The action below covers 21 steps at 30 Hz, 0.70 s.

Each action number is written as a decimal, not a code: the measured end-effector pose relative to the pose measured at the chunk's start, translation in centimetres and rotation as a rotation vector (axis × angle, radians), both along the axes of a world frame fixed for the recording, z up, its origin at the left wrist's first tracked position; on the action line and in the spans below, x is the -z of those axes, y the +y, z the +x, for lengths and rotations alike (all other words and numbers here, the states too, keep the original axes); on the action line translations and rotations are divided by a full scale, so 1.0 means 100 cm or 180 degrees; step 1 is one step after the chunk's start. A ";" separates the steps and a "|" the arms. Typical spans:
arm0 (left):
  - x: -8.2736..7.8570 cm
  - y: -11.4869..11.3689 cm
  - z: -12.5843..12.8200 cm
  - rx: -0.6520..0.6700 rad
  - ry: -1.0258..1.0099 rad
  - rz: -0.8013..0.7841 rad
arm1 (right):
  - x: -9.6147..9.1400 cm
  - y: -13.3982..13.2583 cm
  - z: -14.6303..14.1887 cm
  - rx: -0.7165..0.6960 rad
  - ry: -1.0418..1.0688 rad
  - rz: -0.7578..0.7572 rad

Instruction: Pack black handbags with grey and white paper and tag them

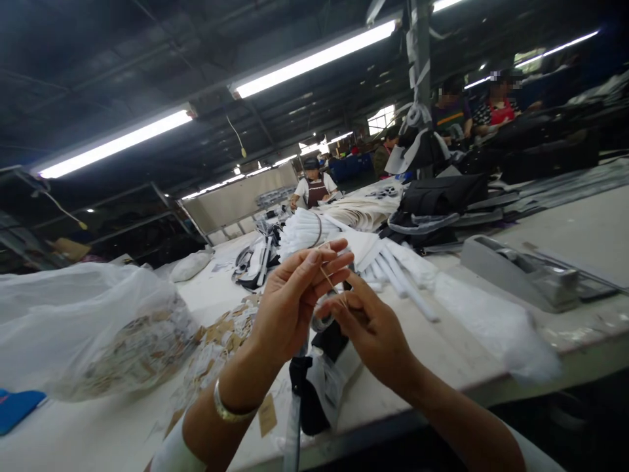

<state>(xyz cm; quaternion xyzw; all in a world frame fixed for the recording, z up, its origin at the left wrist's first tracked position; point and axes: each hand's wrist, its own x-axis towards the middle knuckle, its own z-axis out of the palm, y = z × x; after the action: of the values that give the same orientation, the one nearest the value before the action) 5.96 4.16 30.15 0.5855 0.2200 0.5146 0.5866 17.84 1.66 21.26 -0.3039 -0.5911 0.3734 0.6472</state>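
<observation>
My left hand (289, 298) is raised above the white table (580, 229), its fingers pinched on a thin tan string (328, 278). A silver bangle sits on that wrist. My right hand (371, 324) is just to its right, fingers closed on the lower end of the same string. Below both hands a black and white garment piece (314, 387) with a paper tag (268, 414) hangs over the table's near edge.
A clear plastic bag (93, 321) full of paper tags lies at the left, with loose tags (221, 341) spilled beside it. White folded pieces (388, 262) and dark bundles (442, 196) lie ahead. A grey tape dispenser (521, 272) sits at the right. Other people work at the far end.
</observation>
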 end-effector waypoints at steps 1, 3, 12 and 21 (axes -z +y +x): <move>0.002 -0.001 -0.007 -0.0012 0.0010 -0.0008 | 0.006 -0.002 0.002 -0.0188 0.0150 -0.0086; 0.008 -0.003 -0.025 -0.0041 0.0173 -0.0077 | 0.017 -0.008 0.011 -0.0681 0.0339 -0.0324; 0.062 -0.007 -0.099 0.0166 0.2068 -0.0309 | 0.049 -0.019 0.026 -0.1098 0.0551 -0.1934; 0.106 0.028 -0.136 -0.0806 0.2402 -0.0053 | 0.081 0.006 -0.003 -0.0536 -0.0195 -0.2342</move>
<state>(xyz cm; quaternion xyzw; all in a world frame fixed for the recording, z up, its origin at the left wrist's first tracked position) -7.67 6.93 19.52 0.6969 0.4946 0.3299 0.4011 17.53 2.21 13.16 -0.4774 -0.4594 0.6033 0.4440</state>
